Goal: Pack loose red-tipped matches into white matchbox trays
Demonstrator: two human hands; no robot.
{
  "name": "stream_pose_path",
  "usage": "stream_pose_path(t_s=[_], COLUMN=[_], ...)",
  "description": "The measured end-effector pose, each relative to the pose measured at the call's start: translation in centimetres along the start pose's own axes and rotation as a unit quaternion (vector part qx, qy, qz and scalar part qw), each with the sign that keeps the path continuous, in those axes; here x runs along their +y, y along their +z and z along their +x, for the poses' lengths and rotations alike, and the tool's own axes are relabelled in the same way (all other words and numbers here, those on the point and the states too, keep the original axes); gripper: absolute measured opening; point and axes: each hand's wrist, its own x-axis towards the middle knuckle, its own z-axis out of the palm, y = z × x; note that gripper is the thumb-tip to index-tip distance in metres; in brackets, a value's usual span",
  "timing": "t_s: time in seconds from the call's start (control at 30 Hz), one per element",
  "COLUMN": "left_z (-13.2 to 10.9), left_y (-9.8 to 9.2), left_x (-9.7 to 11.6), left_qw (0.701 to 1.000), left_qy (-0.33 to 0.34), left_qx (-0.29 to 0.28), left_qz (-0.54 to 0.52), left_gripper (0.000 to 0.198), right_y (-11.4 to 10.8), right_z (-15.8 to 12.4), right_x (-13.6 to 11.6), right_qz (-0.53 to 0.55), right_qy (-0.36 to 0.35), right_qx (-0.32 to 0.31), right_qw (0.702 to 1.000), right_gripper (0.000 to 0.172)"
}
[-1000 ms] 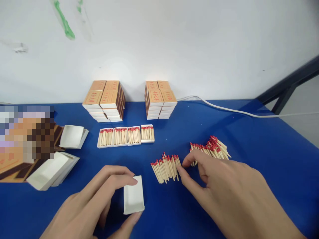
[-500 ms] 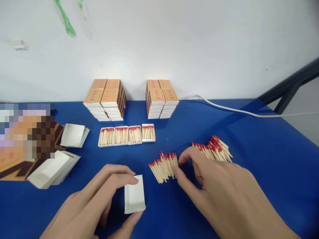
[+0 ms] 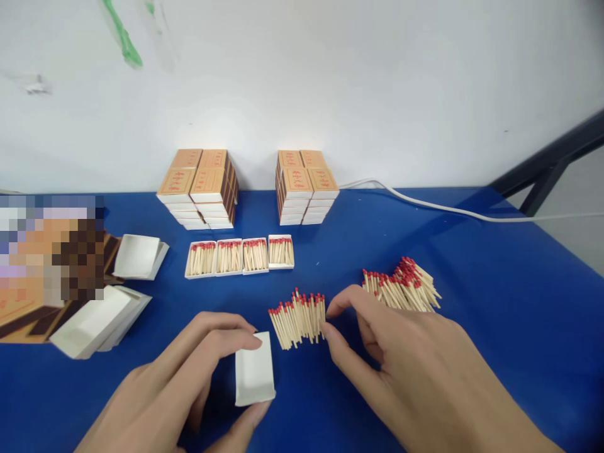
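I count one white rectangular cardboard tray (image 3: 255, 377) in my left hand (image 3: 172, 384), four white trays of red-tipped wooden matches (image 3: 229, 274), two loose match heaps (image 3: 297, 319) (image 3: 401, 286), two block-shaped stacks of orange cardboard matchboxes (image 3: 202, 189) (image 3: 306, 185), each topped by four boxes, and one thin white cable (image 3: 425, 204). Two piles of white trays (image 3: 136, 257) (image 3: 92, 321) overlap too much for me to tally.

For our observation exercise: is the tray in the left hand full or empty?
Empty: the white tray shows a bare floor inside.

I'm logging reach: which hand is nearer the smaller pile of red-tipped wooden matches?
Right hand, at the right edge of the pile; the left hand, holding a white cardboard tray, is apart, lower left.
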Motion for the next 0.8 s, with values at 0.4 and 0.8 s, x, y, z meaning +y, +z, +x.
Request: stream_pose_path(t_s=[0.4, 0.8], left_z=[-0.5, -0.5], left_y=[0.2, 0.4], left_x=[-0.2, -0.3], left_qw=[0.99, 0.988], left_qy=[0.089, 0.097], left_qx=[0.048, 0.05], left_qz=[0.102, 0.109], left_gripper=[0.043, 0.041], right_y=[-0.6, -0.1], right_z=[0.6, 0.2], right_x=[1.4, 2.1], right_qz=[-0.167, -0.214], right_qy=[0.064, 0.077], right_qx=[0.105, 0.073], right_qw=[0.978, 0.971], right_gripper=[0.016, 0.013])
